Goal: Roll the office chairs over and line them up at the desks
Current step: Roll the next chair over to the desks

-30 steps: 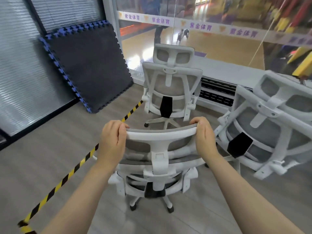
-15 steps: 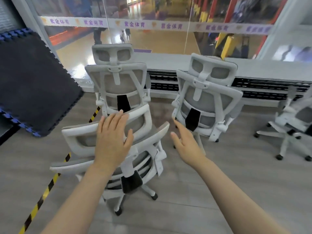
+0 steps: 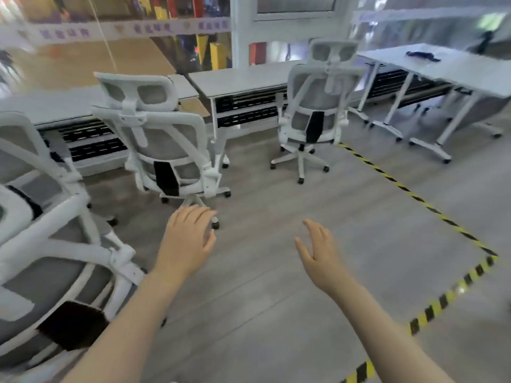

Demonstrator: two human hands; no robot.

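Long white surface [image 3: 243, 78] spans 10 to 1 o'clock. Far chair [image 3: 318, 111] stands at 1 o'clock before it, middle chair [image 3: 163, 139] at 11. Judged bulky yet free-rolling on casters; the stiff headrest frame suits gripping. Left hand [image 3: 188, 239] and right hand [image 3: 320, 250] hover released, grasping nothing.

White-framed office chairs [image 3: 163, 139] have grey mesh backs and black lumbar strips. The worktop [image 3: 243, 78] is white. Yellow-and-black striped tape [image 3: 414, 194] crosses the grey floor [image 3: 262, 299].
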